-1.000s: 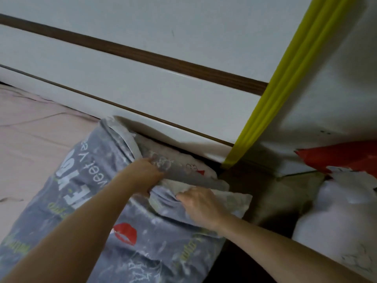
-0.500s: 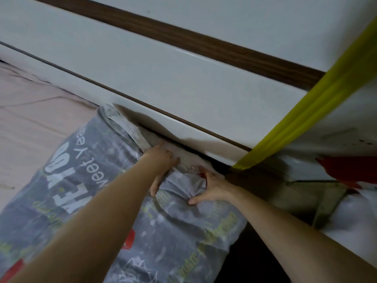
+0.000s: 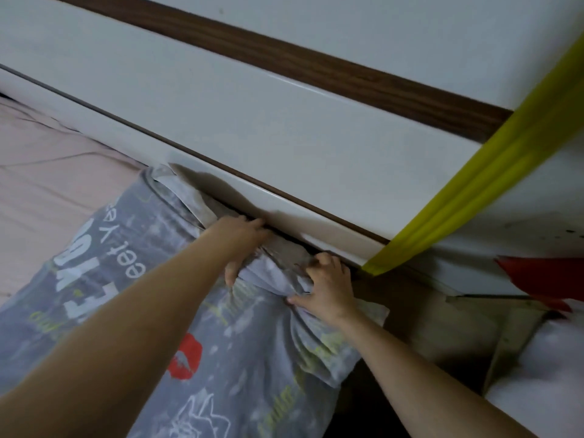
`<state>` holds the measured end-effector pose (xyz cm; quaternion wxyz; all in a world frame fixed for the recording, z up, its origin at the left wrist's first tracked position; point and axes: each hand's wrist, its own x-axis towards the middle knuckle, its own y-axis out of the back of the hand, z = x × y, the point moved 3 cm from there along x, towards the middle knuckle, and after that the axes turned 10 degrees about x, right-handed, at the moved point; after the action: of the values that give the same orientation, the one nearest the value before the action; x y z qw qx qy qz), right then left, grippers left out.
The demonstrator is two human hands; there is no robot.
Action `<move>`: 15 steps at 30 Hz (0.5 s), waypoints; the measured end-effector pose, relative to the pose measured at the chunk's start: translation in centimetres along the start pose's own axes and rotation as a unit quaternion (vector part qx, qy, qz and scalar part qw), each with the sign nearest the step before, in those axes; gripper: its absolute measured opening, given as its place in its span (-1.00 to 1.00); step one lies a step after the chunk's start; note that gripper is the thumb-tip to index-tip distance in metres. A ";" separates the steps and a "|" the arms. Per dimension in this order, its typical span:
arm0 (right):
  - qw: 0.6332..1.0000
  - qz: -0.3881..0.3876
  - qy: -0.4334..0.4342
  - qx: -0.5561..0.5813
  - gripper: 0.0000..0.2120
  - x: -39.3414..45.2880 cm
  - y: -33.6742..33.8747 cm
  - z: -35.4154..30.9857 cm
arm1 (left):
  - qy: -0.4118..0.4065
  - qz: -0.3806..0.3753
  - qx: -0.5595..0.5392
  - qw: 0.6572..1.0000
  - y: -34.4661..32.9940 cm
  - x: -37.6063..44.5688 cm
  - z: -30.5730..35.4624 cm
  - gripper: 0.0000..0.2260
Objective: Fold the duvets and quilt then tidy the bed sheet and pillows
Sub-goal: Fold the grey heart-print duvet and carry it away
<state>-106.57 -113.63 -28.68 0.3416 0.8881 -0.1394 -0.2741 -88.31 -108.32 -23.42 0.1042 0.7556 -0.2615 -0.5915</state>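
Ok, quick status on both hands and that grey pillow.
Left hand and right hand both gripping bunched cover at grey pillow end. Pillow jammed against white headboard. Yellow strip alongside, not touching.

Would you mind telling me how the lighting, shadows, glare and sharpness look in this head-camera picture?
Head view: dim, cool light; the white headboard carries a soft glare streak along its lower ledge. The grey printed pillow casts a shadow on it. The yellow strip looks slightly smeared. The left hand and right hand, gripping the pillow's end, are fairly sharp. Straight panel edges bow slightly from the wide lens.
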 end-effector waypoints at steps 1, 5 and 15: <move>0.995 -0.067 -0.043 0.056 -0.26 0.7 -0.1 0.8 | 0.001 -0.038 -0.022 0.999 0.0 0.7 0.3 0.23; 0.966 -0.189 -0.122 0.126 0.04 3.1 -0.3 2.4 | -0.035 -0.105 -0.086 0.990 0.2 3.5 0.1 0.34; 0.963 -0.259 -0.048 0.060 0.11 -6.2 1.1 -1.9 | -0.031 0.107 -0.007 0.994 0.8 -7.4 2.6 -0.53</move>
<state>-110.49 -110.72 -24.32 0.1977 0.8986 0.0635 -0.3864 -92.22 -104.81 -17.55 0.1643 0.7041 -0.3394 -0.6018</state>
